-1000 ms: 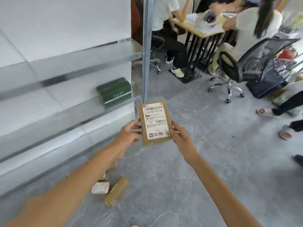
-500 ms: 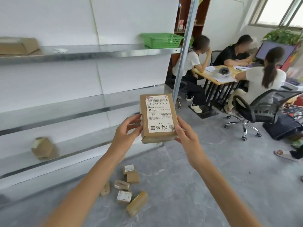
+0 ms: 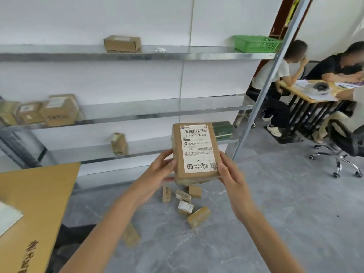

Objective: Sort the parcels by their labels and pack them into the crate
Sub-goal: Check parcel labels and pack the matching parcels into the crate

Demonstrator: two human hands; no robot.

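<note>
Two hands hold one brown parcel (image 3: 195, 152) upright in the air before the metal shelving (image 3: 137, 56), its white shipping label facing the camera. The left hand (image 3: 157, 170) curls round the parcel's left edge and the right hand (image 3: 232, 178) round its lower right edge, so each grip is closed on the parcel. Beneath it, several small parcels (image 3: 185, 207) lie scattered on the grey floor (image 3: 275, 213). A green plastic basket (image 3: 256, 43) sits at the right end of the top shelf, with a cardboard box (image 3: 122, 43) further left. More stacked parcels (image 3: 59, 109) rest on the middle shelf at the left, and a dark green box (image 3: 222, 129) lies on the lowest shelf, partly hidden by the held parcel.
</note>
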